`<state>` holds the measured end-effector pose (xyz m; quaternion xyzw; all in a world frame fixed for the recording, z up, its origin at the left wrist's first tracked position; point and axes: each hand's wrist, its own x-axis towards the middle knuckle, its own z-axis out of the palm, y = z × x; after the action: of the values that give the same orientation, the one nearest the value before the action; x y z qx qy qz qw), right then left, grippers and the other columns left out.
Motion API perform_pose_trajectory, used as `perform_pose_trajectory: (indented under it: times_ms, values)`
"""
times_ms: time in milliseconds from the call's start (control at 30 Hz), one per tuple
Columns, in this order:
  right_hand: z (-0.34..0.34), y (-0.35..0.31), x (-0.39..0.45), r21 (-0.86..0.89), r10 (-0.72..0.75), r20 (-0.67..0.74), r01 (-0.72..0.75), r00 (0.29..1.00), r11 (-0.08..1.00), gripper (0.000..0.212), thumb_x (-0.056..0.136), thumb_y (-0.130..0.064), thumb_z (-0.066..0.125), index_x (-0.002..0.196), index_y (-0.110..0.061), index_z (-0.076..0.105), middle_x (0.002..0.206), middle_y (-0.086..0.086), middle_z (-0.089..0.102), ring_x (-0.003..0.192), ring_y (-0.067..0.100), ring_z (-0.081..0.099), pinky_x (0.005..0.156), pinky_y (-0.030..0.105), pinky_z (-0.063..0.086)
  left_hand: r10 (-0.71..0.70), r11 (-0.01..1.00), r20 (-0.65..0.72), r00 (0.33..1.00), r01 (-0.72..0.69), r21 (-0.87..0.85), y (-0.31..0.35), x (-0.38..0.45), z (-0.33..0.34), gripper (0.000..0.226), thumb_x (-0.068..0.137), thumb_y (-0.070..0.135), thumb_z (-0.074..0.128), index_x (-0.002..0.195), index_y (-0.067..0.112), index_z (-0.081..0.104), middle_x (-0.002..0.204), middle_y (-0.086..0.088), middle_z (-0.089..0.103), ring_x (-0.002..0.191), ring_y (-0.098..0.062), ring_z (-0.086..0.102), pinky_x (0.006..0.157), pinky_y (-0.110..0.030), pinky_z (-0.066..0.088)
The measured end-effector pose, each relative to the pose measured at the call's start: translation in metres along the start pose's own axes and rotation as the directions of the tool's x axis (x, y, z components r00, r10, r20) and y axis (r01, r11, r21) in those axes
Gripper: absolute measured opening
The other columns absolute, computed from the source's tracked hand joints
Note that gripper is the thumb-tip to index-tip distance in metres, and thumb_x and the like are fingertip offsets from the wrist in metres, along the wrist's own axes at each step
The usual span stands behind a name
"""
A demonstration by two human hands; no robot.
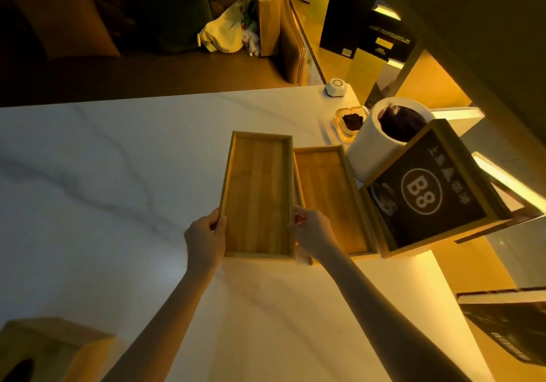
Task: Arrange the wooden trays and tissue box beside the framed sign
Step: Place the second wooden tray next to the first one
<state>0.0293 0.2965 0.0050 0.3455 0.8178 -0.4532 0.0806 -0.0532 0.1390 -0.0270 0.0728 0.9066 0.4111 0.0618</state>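
A long wooden tray (258, 192) is held over the white marble table (103, 160). My left hand (205, 238) grips its near left edge and my right hand (313, 234) grips its near right edge. A second wooden tray (331, 195) lies flat just to its right, touching the framed sign (428, 192), a black board with "B8" in a wooden frame that leans upright. The held tray overlaps the second tray's left rim. The wooden tissue box (50, 349) sits at the table's near left corner, partly cut off by the frame edge.
A white cylindrical bin (372, 151) with a dark liner stands behind the sign. A glass ashtray (348, 124) and a small white device (336, 87) sit at the far right of the table. A dark book (511, 328) lies off the right edge.
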Motion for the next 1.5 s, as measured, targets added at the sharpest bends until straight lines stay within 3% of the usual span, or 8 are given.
perform_pose_trajectory:
  times_ms: [333,600,733,833,967,1300,1400,1500]
  values:
    - [0.019,0.025,0.028,-0.002,0.035,0.049,-0.035,0.998,0.999,0.025,0.094,-0.007,0.049,0.117,-0.01,0.056,0.112,0.01,0.062,0.099,0.021,0.058,0.077,0.022,0.044,-0.049,0.999,0.031,0.998,0.049,0.009,-0.017,0.006,0.025,0.028,0.087,0.01,0.052,0.109,-0.005,0.059,0.091,-0.024,0.07,0.07,-0.018,0.055,0.054,-0.011,0.035]
    - [0.027,0.037,0.034,-0.072,-0.018,0.01,0.018,1.0,0.997,0.02,0.094,-0.008,0.049,0.112,-0.011,0.057,0.095,0.003,0.059,0.085,0.015,0.055,0.071,0.021,0.044,-0.048,0.999,0.057,0.997,0.047,0.009,-0.025,0.004,0.032,0.026,0.087,0.009,0.053,0.107,-0.006,0.06,0.081,-0.021,0.067,0.056,-0.001,0.047,0.052,-0.012,0.034]
    - [0.032,0.038,0.032,-0.125,-0.011,-0.02,0.009,1.0,0.992,0.023,0.094,-0.011,0.047,0.116,-0.013,0.055,0.105,0.005,0.063,0.091,0.018,0.061,0.081,0.028,0.053,-0.047,0.998,0.066,0.997,0.044,0.042,-0.025,0.003,0.033,0.024,0.086,0.008,0.054,0.101,-0.009,0.061,0.085,-0.023,0.063,0.067,-0.021,0.055,0.054,-0.012,0.033]
    - [0.036,0.035,0.029,-0.24,-0.013,-0.052,0.001,0.999,0.971,0.031,0.095,-0.01,0.047,0.125,-0.013,0.048,0.117,0.007,0.06,0.098,0.022,0.062,0.08,0.031,0.055,-0.06,0.997,0.062,0.996,0.057,0.058,-0.025,0.003,0.033,0.028,0.086,0.009,0.054,0.106,-0.009,0.058,0.098,-0.029,0.062,0.073,-0.019,0.051,0.055,-0.009,0.031]
    - [0.044,0.032,0.022,-0.351,-0.007,-0.072,-0.018,0.997,0.936,0.049,0.091,-0.004,0.051,0.136,-0.011,0.033,0.133,0.011,0.048,0.115,0.026,0.054,0.087,0.035,0.055,-0.071,0.995,0.08,0.994,0.065,0.072,-0.026,0.002,0.035,0.026,0.086,0.009,0.053,0.105,-0.009,0.059,0.097,-0.029,0.062,0.07,-0.019,0.051,0.053,-0.01,0.031]
    - [0.05,0.035,0.016,-0.392,-0.064,-0.077,0.028,0.995,0.919,0.061,0.088,0.001,0.054,0.14,-0.01,0.024,0.141,0.011,0.038,0.128,0.025,0.04,0.099,0.032,0.044,-0.057,0.992,0.092,0.994,0.046,0.117,-0.03,0.001,0.038,0.029,0.085,0.01,0.055,0.107,-0.008,0.058,0.1,-0.029,0.063,0.077,-0.029,0.059,0.062,-0.018,0.037]
    - [0.047,0.038,0.015,-0.365,-0.092,-0.059,0.064,0.994,0.929,0.058,0.091,-0.001,0.051,0.141,-0.011,0.024,0.143,0.01,0.037,0.13,0.025,0.038,0.101,0.033,0.043,-0.034,0.986,0.144,0.989,0.01,0.165,-0.031,0.003,0.037,0.029,0.087,0.014,0.053,0.106,-0.007,0.058,0.1,-0.029,0.061,0.073,-0.021,0.053,0.058,-0.014,0.036]
    - [0.044,0.047,0.001,-0.404,-0.192,-0.026,0.166,0.981,0.9,0.054,0.092,-0.006,0.051,0.141,-0.009,0.028,0.142,0.012,0.039,0.128,0.027,0.04,0.099,0.036,0.045,-0.022,0.976,0.215,0.976,-0.025,0.215,-0.032,-0.004,0.033,0.036,0.09,0.018,0.047,0.119,-0.002,0.049,0.11,-0.027,0.057,0.087,-0.029,0.058,0.075,-0.025,0.048]
